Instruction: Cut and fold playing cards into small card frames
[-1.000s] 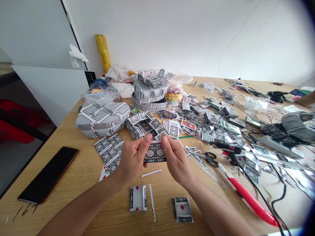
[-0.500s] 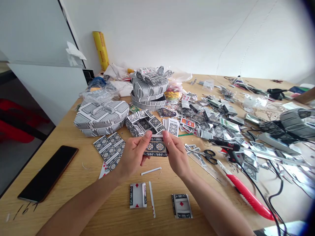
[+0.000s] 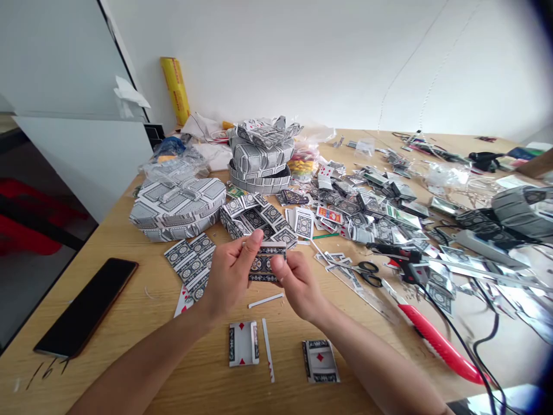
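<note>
Between my two hands is a folded playing card [image 3: 261, 264] with a dark patterned back, held above the table. My left hand [image 3: 233, 271] pinches its left side, thumb on top. My right hand [image 3: 298, 282] grips its right side, the thumb pressed on the face of the card. Fingers under it are hidden. Just beyond stands an open box made of playing cards [image 3: 254, 216]. Nearer me lie a folded card with red diamonds [image 3: 243, 344], a thin cut strip [image 3: 268, 350] and another folded card [image 3: 320, 362].
On the left are a phone [image 3: 86, 308], joined cards [image 3: 190, 262] and a lidded card box [image 3: 177, 207]. More card boxes [image 3: 261, 155] are stacked behind. To the right lie scissors [image 3: 367, 274], a glue gun [image 3: 397, 259], a red-handled cutter [image 3: 444, 337] and heaped cards [image 3: 363, 202].
My right thumb has slid from the card's top right corner down onto its face. Both hands have shifted slightly left with the card.
</note>
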### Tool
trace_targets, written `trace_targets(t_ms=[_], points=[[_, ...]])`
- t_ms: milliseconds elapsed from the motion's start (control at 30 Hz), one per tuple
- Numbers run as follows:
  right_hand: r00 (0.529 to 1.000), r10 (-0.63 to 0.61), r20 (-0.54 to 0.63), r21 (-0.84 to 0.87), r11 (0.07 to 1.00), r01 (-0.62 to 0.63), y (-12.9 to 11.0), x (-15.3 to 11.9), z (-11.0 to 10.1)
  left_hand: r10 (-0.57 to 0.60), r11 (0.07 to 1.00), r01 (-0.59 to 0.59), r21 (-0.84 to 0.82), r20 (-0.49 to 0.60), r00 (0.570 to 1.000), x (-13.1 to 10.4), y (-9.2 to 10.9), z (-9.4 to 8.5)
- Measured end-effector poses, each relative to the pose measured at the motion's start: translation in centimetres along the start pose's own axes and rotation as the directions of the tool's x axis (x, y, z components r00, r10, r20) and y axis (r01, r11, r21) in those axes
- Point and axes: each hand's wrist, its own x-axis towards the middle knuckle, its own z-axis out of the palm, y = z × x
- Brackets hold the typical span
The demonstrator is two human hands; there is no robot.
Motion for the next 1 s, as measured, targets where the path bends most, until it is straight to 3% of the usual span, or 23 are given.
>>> trace_targets(t_ms=[133, 300, 500, 633, 700, 800, 867, 933, 1000], points=[[0.999, 0.009, 0.047, 0.073, 0.997, -0.012, -0.5, -0.3, 0.3, 0.013, 1.0, -0.013, -0.006, -0.019, 1.0, -0.4, 0.4, 0.1], [0.996, 0.033, 0.08, 0.164, 0.985, -0.046, -0.8, -0.1, 0.0, -0.065, 0.992, 0.072, -0.105, 0.066, 0.996, -0.4, 0.1, 0.0], [0.994, 0.104, -0.046, 0.109, 0.989, -0.098, -1.5, 0.4, -1.0, 0.069, 0.995, -0.069, 0.073, 0.001, 0.998, -0.1, 0.0, -0.4], [0.972, 0.228, 0.055, 0.011, 0.973, -0.229, -1.5, 0.7, -3.4, 0.004, 0.993, -0.03, 0.114, 0.225, 0.974, 0.1, 0.9, -1.4], [0.949, 0.314, 0.025, -0.088, 0.946, -0.311, -0.9, 0.2, -5.3, 0.046, 0.983, -0.078, 0.165, 0.187, 0.981, 0.1, 1.6, -2.0], [0.882, 0.471, -0.008, -0.35, 0.825, -0.444, 1.0, -1.8, -8.1, 0.128, 0.983, -0.135, 0.127, 0.059, 0.99, -0.2, 2.7, -2.5], [0.804, 0.593, -0.036, -0.562, 0.653, -0.507, 2.4, -3.7, -9.4, 0.164, 0.982, -0.163, 0.097, -0.009, 0.986, -0.5, 3.2, -2.4], [0.753, 0.639, -0.16, -0.702, 0.462, -0.542, 3.3, -5.8, -10.3, 0.176, 0.98, -0.169, 0.107, -0.057, 0.983, -0.8, 3.5, -2.2], [0.735, 0.603, -0.31, -0.746, 0.324, -0.582, 3.3, -7.9, -10.6, 0.184, 0.977, -0.173, 0.127, -0.077, 0.98, -1.0, 3.5, -1.9]])
